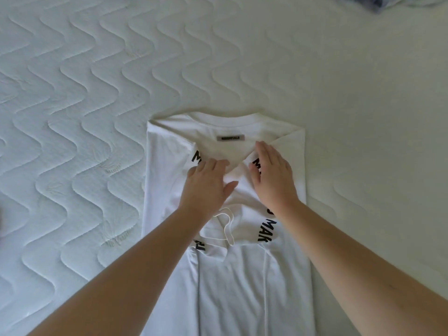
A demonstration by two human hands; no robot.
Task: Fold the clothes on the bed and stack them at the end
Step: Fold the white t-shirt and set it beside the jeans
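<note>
- White T-shirt (225, 275) lies sleeves-folded on the mattress (72, 117), reaching its near edge.
- Left hand (206, 183) and right hand (272, 175) press flat below the collar, fingers straight, holding nothing.

The shirt (242, 287) is running off the near edge, its hem unseen. Hands (208, 183) are covering parts of its black lettering (265, 230). The label (231, 138) is too small to read. Bluish cloth (388, 2) is getting cropped at the far edge.
</note>
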